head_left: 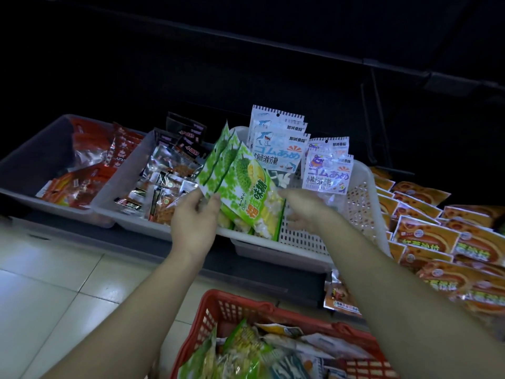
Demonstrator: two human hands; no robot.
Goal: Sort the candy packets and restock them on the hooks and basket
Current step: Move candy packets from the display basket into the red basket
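Mid-restock here: the left hand (194, 222) pinches a fanned bunch of green durian candy packets (246, 187) by the lower corner, thumb across the front, tipping them into the white basket (363, 192) on the shelf. The right hand (303, 212) sits inside that basket just beside the bunch, fingers loosely extended and holding nothing, touching or nearly touching the packets' edge (hard to call from this angle).

Progress, as I judge it, is partway. Shark gummy packets (276, 146) and bear gummy packets (328, 173) already stand upright at the back of the white basket, so those sorts look placed. The durian lot is going in at the front left. Down below, though, the red basket (240, 302) holds a jumbled heap of mixed packets, so plenty is left to sort. No hooks can be made out in the dark above.

The durian packets are flat, glossy pouches in bright green and white. Each has a durian picture and a clear patch showing pale candies, and they overlap like cards.
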